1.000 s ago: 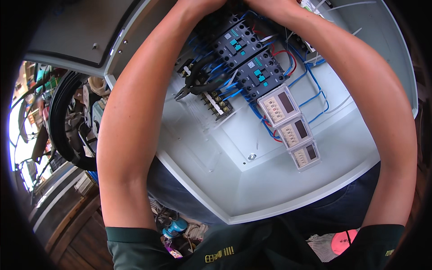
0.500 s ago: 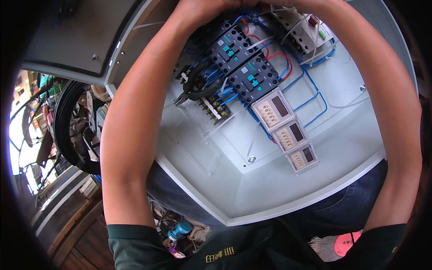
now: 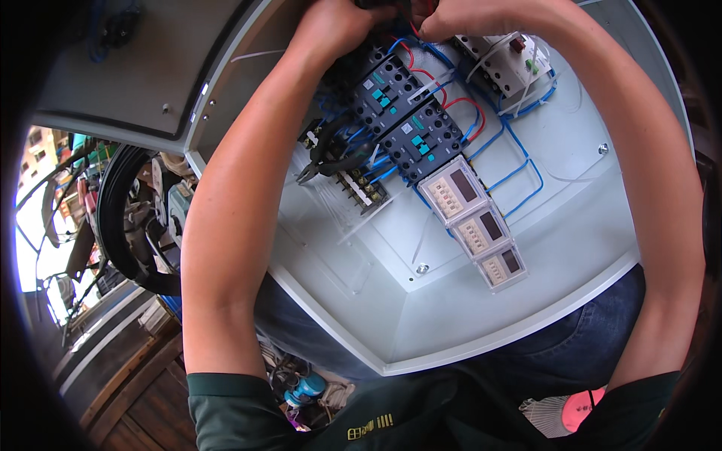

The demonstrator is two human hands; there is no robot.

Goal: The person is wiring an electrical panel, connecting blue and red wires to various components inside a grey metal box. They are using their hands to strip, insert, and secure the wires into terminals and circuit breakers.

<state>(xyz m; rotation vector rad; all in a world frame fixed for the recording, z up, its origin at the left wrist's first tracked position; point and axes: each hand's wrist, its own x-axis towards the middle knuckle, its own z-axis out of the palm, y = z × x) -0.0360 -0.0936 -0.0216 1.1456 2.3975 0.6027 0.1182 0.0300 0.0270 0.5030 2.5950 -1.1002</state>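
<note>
Both my hands work at the top edge of the picture, at the far end of a light grey metal electrical box (image 3: 481, 346). My left hand (image 3: 342, 26) is closed, its fingertips reaching right into shadow. Opposite it, my right hand (image 3: 470, 16) is closed in a pinch, with a bit of red wire (image 3: 413, 28) beside the thumb. What either hand holds is too dark to make out. Just below them sit two dark contactors (image 3: 383, 96) (image 3: 423, 143) with blue and red wires. Black-handled pliers (image 3: 327, 154) lie across the terminal strip (image 3: 359, 188).
Three digital timers (image 3: 455, 189) run down from the contactors. A white breaker (image 3: 508, 64) with white cable ties stands at upper right. The box's door (image 3: 135, 68) hangs at upper left. A black cable coil (image 3: 113, 218) lies outside, left. The box rests on my lap.
My hands have shifted slightly lower into view, showing more of the fingers and a red wire by the right thumb. The pliers and timers stay in place.
</note>
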